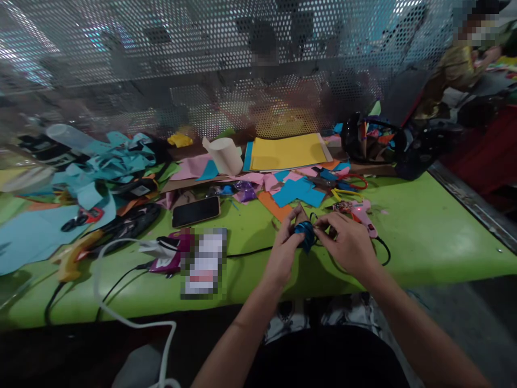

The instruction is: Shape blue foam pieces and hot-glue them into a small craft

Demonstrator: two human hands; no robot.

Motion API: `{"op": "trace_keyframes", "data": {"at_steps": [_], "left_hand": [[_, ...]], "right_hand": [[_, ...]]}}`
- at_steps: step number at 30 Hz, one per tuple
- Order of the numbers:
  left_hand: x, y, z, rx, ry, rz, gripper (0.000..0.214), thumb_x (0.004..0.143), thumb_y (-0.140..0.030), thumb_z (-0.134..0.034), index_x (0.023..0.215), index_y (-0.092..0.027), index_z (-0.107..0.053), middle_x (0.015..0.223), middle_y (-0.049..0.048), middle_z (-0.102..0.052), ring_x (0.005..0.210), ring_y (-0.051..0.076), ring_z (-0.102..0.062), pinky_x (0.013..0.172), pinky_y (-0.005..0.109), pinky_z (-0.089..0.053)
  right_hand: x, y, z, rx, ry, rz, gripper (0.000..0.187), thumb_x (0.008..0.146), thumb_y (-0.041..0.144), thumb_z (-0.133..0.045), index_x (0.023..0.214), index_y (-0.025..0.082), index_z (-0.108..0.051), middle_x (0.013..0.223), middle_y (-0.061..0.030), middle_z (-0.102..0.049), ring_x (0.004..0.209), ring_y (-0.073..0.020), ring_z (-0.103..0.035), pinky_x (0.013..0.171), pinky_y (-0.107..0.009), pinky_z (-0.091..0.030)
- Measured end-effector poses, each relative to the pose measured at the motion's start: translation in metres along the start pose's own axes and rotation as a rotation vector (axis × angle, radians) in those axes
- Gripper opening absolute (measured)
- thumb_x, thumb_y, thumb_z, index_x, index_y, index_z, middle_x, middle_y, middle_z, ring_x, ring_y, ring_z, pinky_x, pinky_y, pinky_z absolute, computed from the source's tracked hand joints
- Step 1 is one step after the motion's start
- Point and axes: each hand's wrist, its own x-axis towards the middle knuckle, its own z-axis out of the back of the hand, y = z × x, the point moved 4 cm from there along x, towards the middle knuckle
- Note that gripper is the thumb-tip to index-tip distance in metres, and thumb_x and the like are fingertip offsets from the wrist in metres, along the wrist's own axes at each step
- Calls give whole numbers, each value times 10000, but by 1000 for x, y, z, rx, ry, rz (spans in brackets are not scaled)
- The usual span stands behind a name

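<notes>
My left hand (288,237) is closed around a small dark-blue piece of layered paper, like a paper flower (306,236), held just above the green tabletop. From the right, my right hand (343,237) has thumb and fingertips pinched together at the flower's edge. A thin dark loop shows between the hands; what it belongs to is unclear. A pink glue gun (364,216) lies right beyond my right hand. Cut blue paper pieces (299,192) and an orange paper strip (273,206) are scattered beyond my fingers.
A black phone (196,211), a blurred-out screen or card (205,264) and a yellow-handled tool (76,257) lie left, with trailing cables. Behind stand a white roll (225,156), yellow sheets (288,152) and a perforated metal panel (226,70). Another person (464,59) is at far right.
</notes>
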Motion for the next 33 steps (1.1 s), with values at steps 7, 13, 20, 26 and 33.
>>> {"op": "trace_keyframes", "data": {"at_steps": [7, 13, 20, 26, 33], "left_hand": [[0, 0, -2, -9, 3, -15, 637, 717, -152, -612, 1343, -260, -565, 1362, 21, -612, 1252, 201, -531, 1034, 285, -397], [-2, -2, -4, 20, 4, -26, 649, 713, -163, -625, 1351, -247, -540, 1284, 34, -650, 1195, 199, -562, 1012, 290, -416], [-1, -1, -4, 33, -7, -33, 620, 708, -143, -600, 1314, -265, -552, 1173, 14, -677, 1090, 169, -590, 924, 253, -442], [-3, 0, -4, 5, -43, 4, 619, 712, -139, -587, 1318, -260, -545, 1052, 8, -688, 927, 134, -598, 801, 212, -445], [-2, 2, -3, -21, -28, 0, 614, 712, -135, -593, 1310, -267, -552, 1060, 1, -692, 918, 126, -594, 809, 208, -440]], "right_hand": [[-1, 2, 1, -77, -31, 35, 24, 866, 199, -640, 890, 199, -641, 851, -21, -714, 698, -177, -645, 634, -285, -407], [-1, 6, 2, -203, -81, 67, 41, 845, 209, -646, 884, 199, -638, 845, -21, -716, 691, -184, -632, 625, -299, -371], [0, 11, 2, -300, -129, 91, 31, 856, 221, -610, 867, 198, -628, 817, -20, -699, 694, -187, -622, 639, -311, -353], [0, 11, 0, -304, -132, 74, 42, 869, 206, -581, 854, 200, -620, 814, -23, -696, 713, -180, -615, 651, -308, -347], [2, 14, 0, -327, -140, 85, 46, 862, 193, -585, 853, 197, -630, 806, -21, -698, 704, -180, -620, 643, -309, -348]]}}
